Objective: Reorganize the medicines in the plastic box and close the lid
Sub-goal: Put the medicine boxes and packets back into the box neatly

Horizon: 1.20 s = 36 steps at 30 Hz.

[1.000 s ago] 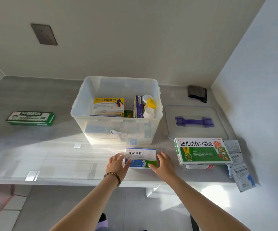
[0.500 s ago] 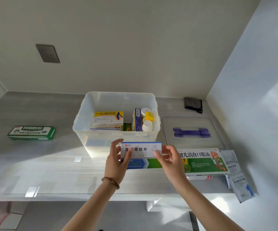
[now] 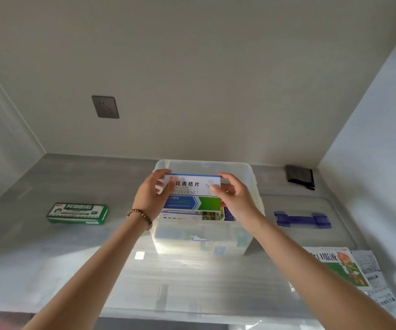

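A clear plastic box stands open on the grey counter, with several medicine boxes inside. Above its opening I hold a white, blue and green medicine box flat-faced toward me. My left hand pinches its left end, my right hand its right end. The clear lid with a purple handle lies flat to the right of the box. A green medicine box lies on the counter to the left.
A large green and white medicine box and white sachets lie at the front right by the side wall. A dark pouch sits in the back right corner. A wall socket is above.
Both hands picked the white and blue medicine box up off the counter front and carried it up and back over the plastic box. The camera tilted upward.
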Tool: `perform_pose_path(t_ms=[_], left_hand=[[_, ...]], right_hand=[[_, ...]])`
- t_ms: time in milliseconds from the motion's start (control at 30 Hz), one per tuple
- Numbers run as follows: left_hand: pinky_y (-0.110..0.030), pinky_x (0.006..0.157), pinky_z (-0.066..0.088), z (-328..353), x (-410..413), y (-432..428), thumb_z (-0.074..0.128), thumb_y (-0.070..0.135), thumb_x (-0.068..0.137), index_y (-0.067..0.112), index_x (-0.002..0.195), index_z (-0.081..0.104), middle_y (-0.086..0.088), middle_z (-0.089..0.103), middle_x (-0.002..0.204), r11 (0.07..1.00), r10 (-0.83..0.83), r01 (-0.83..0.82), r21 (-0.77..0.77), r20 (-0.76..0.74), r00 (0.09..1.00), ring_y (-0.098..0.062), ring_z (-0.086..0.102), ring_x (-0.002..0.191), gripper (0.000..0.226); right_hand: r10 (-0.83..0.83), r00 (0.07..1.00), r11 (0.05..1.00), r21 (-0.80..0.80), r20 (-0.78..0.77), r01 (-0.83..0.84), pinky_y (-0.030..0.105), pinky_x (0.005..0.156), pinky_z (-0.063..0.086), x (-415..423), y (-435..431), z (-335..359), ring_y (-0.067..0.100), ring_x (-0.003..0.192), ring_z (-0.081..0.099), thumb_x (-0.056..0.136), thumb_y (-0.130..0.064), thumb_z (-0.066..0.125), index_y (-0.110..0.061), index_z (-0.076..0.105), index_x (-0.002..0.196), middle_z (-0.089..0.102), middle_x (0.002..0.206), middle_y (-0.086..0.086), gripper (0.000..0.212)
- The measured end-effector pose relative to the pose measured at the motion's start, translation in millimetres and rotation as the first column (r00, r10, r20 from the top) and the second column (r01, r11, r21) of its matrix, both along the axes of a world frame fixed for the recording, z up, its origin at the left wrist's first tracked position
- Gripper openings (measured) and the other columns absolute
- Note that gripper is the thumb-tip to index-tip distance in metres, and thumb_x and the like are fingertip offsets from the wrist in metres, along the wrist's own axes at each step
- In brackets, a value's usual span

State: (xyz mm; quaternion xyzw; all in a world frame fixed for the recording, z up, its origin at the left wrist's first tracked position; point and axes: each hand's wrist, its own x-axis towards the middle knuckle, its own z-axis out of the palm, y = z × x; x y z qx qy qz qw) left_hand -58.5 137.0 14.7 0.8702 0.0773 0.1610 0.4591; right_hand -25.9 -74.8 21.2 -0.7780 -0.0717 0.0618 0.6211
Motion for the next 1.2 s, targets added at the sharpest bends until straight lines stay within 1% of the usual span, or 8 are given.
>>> perform_pose_path(t_ms=[100, 200, 400, 533, 667, 867, 1033, 1200], left_hand=[[-0.036, 0.1, 0.039, -20, 13, 20, 0.051, 0.032, 0.091, 0.021, 0.12, 0.057, -0.005, 0.057, 0.123, 0.989, -0.024, 0.041, 0.143, -0.116, 0.993, -0.023, 0.048, 0.118, 0.032], [-0.035, 0.108, 0.028, -40, 14, 25, 0.049, 0.034, 0.092, 0.018, 0.125, 0.054, -0.002, 0.051, 0.134, 0.967, -0.046, 0.08, 0.242, -0.144, 0.988, -0.022, 0.034, 0.132, 0.037], [-0.034, 0.106, 0.033, -50, 13, 21, 0.047, 0.037, 0.092, 0.018, 0.121, 0.058, 0.0, 0.055, 0.13, 0.967, -0.027, 0.05, 0.252, -0.094, 0.995, -0.02, 0.037, 0.13, 0.036], [-0.034, 0.104, 0.034, -51, 13, 21, 0.043, 0.045, 0.091, 0.023, 0.12, 0.057, 0.005, 0.053, 0.13, 0.96, -0.023, 0.057, 0.273, -0.126, 0.992, -0.016, 0.035, 0.129, 0.038], [-0.034, 0.105, 0.033, -52, 13, 21, 0.038, 0.057, 0.087, 0.024, 0.12, 0.057, 0.006, 0.052, 0.132, 0.954, -0.023, 0.065, 0.293, -0.146, 0.989, -0.015, 0.034, 0.131, 0.051], [-0.034, 0.106, 0.032, -51, 13, 20, 0.04, 0.052, 0.09, 0.023, 0.122, 0.055, 0.005, 0.051, 0.133, 0.932, -0.017, 0.075, 0.355, -0.163, 0.987, -0.016, 0.033, 0.131, 0.046], [-0.039, 0.114, 0.019, -40, 12, 10, 0.011, 0.069, 0.076, 0.022, 0.124, 0.054, 0.002, 0.051, 0.135, 0.888, -0.028, 0.089, 0.452, -0.139, 0.99, -0.022, 0.027, 0.137, 0.079], [-0.037, 0.115, 0.023, -18, 10, -46, 0.023, 0.061, 0.087, 0.021, 0.127, 0.05, 0.002, 0.048, 0.137, 0.873, -0.158, 0.185, 0.452, -0.097, 0.983, -0.02, 0.026, 0.138, 0.063]], right_hand=[[0.002, 0.993, 0.997, -0.081, -0.116, -0.012, 0.017, 0.052, 0.051, 19, 18, -17, 0.009, 0.073, 0.059, 0.085, -0.022, 0.067, -0.02, 0.055, 0.121, 0.061, 0.086, 0.003, 0.038], [0.006, 0.961, 0.995, -0.095, -0.275, -0.033, 0.021, 0.059, 0.056, 31, 27, -40, 0.017, 0.081, 0.062, 0.083, -0.017, 0.069, -0.012, 0.053, 0.123, 0.062, 0.092, 0.005, 0.043], [0.103, 0.941, 0.913, -0.344, -0.322, -0.218, 0.037, 0.079, 0.058, 52, 41, -68, 0.025, 0.095, 0.065, 0.077, -0.015, 0.075, -0.013, 0.059, 0.112, 0.065, 0.105, 0.009, 0.039], [0.158, 0.902, 0.851, -0.407, -0.402, -0.331, 0.024, 0.062, 0.054, 55, 44, -80, 0.025, 0.089, 0.062, 0.075, -0.013, 0.077, -0.006, 0.058, 0.116, 0.064, 0.111, 0.013, 0.046], [0.167, 0.897, 0.768, -0.517, -0.409, -0.378, 0.033, 0.09, 0.053, 57, 43, -89, 0.026, 0.104, 0.062, 0.075, -0.019, 0.077, -0.009, 0.06, 0.117, 0.063, 0.121, 0.01, 0.046], [0.178, 0.918, 0.769, -0.531, -0.355, -0.355, 0.029, 0.094, 0.044, 53, 41, -77, 0.023, 0.113, 0.057, 0.082, -0.03, 0.07, -0.01, 0.061, 0.116, 0.061, 0.124, 0.007, 0.04], [0.183, 0.974, 0.852, -0.472, -0.133, -0.225, 0.026, 0.09, 0.043, 44, 11, -24, 0.014, 0.107, 0.055, 0.088, -0.031, 0.062, -0.015, 0.059, 0.119, 0.06, 0.124, 0.001, 0.036], [0.136, 0.988, 0.904, -0.418, 0.073, -0.093, 0.026, 0.089, 0.044, 32, -62, 25, 0.013, 0.11, 0.056, 0.088, -0.025, 0.063, -0.019, 0.06, 0.115, 0.057, 0.125, -0.002, 0.029]])
